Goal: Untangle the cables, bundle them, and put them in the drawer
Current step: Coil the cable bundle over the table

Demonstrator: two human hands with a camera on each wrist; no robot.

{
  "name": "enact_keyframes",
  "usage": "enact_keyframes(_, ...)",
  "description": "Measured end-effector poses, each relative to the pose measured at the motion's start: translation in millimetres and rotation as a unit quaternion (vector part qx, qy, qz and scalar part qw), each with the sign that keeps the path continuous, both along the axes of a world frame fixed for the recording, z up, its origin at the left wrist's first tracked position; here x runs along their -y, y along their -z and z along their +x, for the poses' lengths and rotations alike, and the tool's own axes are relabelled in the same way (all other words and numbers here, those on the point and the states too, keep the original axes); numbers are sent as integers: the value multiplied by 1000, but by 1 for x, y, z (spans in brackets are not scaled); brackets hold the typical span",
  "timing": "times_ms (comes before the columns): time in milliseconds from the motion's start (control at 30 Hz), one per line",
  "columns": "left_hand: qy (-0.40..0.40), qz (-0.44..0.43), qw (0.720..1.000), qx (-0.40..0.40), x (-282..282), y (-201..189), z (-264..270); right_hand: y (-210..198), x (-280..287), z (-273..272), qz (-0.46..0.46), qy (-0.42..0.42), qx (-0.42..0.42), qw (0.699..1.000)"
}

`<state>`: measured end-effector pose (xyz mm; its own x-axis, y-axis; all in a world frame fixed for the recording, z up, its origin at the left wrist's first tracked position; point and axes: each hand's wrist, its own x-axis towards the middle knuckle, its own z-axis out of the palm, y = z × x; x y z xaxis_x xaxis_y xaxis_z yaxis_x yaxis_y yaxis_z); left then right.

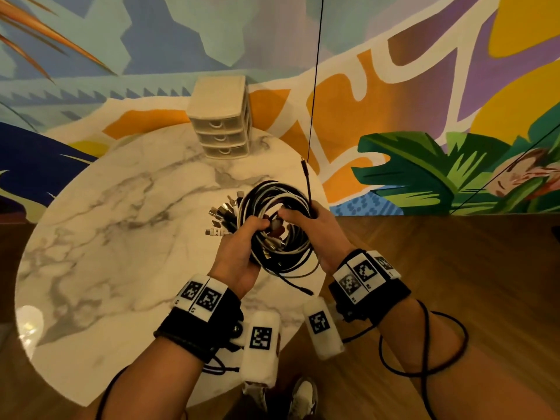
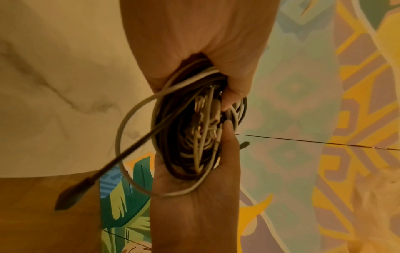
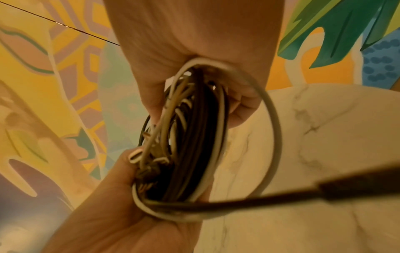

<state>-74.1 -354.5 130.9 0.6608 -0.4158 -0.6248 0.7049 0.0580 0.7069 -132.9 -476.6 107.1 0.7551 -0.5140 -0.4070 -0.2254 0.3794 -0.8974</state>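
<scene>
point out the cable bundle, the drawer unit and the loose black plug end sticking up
cable bundle [image 1: 280, 204], head view, on the coiled loops between the hands
drawer unit [image 1: 222, 124], head view, on the top drawer's front
loose black plug end [image 1: 303, 161], head view, on the tip above the right hand

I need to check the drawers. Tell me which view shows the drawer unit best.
The head view: the drawer unit stands whole at the marble table's far edge, all three drawers shut. Neither wrist view shows it; both show only hands and the cable coil.
</scene>
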Motion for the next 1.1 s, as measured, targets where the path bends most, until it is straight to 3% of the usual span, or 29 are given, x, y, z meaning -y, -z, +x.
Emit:
enact_keyframes(333, -71, -66, 995, -24, -7, 2, 65, 13, -13, 15, 28, -12, -14, 999)
enact_keyframes(500, -41, -78, 995, -35, -18, 9, 96, 11, -19, 60, -91, 141, -55, 984)
enact_keyframes(600, -54, -82, 995, -34, -29, 14, 122, -6, -9, 80, 55, 228, 10, 972)
enact_keyframes(700, -67, -75, 994, -49, -35, 19, 138, -16, -11, 97, 80, 221, 69, 970)
enact_keyframes(767, -65, -71, 994, -54, -39, 21, 146, -18, -21, 111, 10, 186, 78, 979)
enact_keyframes(867, -57, -70, 995, -43, -43, 24, 152, -18, -36, 127, -194, 113, 48, 973)
enact_keyframes(967, -63, -69, 996, -16, -46, 25, 155, -14, -54, 139, -411, 58, 33, 909)
enact_keyframes(1100, -71, -70, 995, -1, -52, 23, 152, -12, -70, 152, -566, -40, 55, 822)
